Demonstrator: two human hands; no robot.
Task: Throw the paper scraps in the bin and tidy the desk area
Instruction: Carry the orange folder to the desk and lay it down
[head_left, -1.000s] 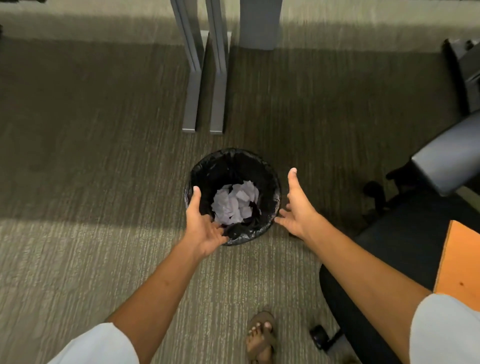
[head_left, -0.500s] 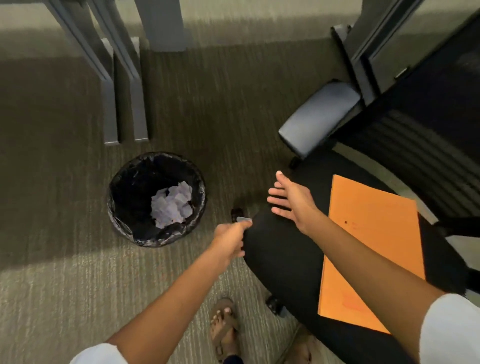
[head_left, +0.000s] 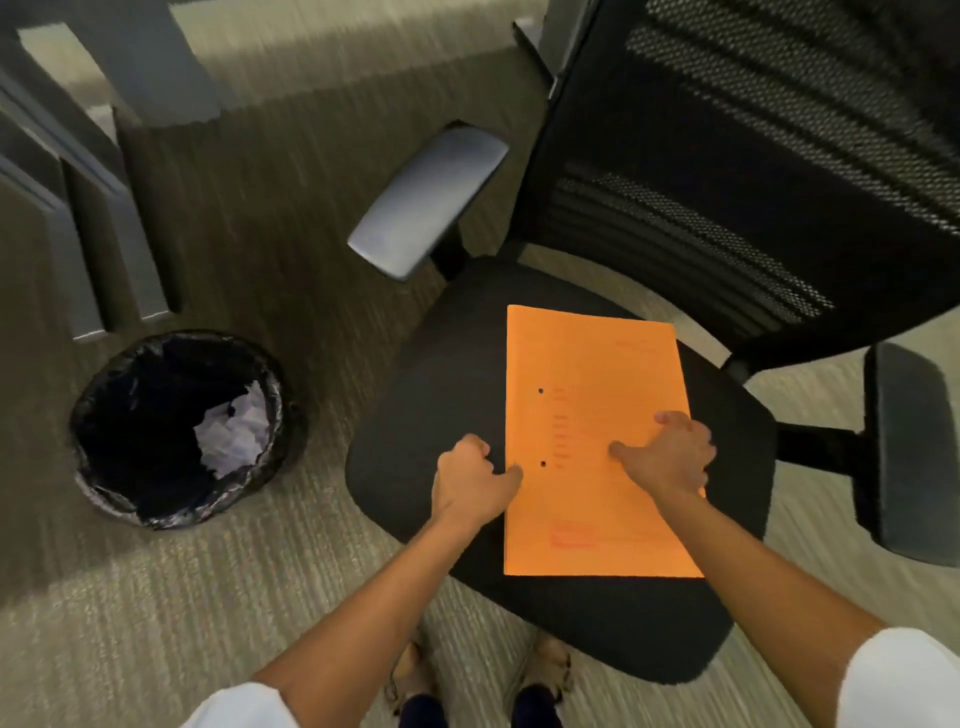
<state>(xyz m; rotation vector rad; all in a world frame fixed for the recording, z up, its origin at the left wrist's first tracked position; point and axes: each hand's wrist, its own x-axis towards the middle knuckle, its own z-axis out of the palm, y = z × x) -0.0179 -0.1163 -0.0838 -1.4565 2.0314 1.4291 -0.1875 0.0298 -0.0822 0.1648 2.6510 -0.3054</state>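
An orange folder (head_left: 587, 364) lies flat on the black seat of an office chair (head_left: 426, 395). My left hand (head_left: 470, 486) is curled at the folder's left edge, thumb on top of it. My right hand (head_left: 670, 457) rests on the folder's right side, thumb stretched across the cover and fingers bent over the right edge. To the left, on the carpet, stands a round bin (head_left: 104, 499) lined with a black bag. White paper scraps (head_left: 234, 441) lie inside it.
The chair has a mesh backrest (head_left: 753, 156) and two grey armrests (head_left: 431, 200) (head_left: 909, 452). Grey desk legs (head_left: 104, 234) stand behind the bin at the upper left. My sandalled feet (head_left: 415, 675) are on the carpet below the seat.
The view has swung right from the bin to the chair. Both hands left the bin and moved onto the orange folder on the seat.
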